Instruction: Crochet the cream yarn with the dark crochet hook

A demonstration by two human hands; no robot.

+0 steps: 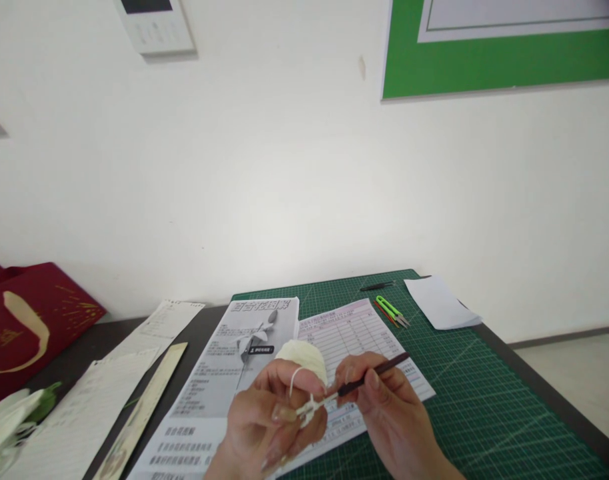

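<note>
My right hand (384, 393) grips a crochet hook (372, 375) by its dark handle, and the thin metal shaft points left. Between the fingers of my left hand (279, 413) is a small piece of white crochet work (308, 412), with a yarn strand looped over the index finger. The hook's tip meets the white work at my left fingertips; the exact stitch is too small to make out. Just behind my left hand sits a ball of white yarn (304, 357), its lower part hidden by my fingers.
Printed sheets (204, 400) and a form (354, 327) lie on a green cutting mat (484, 393). Green thread snips (390, 308), dark tweezers (377, 287) and white paper (439, 303) lie behind. Left are a ruler (139, 413), handwritten sheets (94, 393), a white flower (9, 420) and a red bag (29, 320).
</note>
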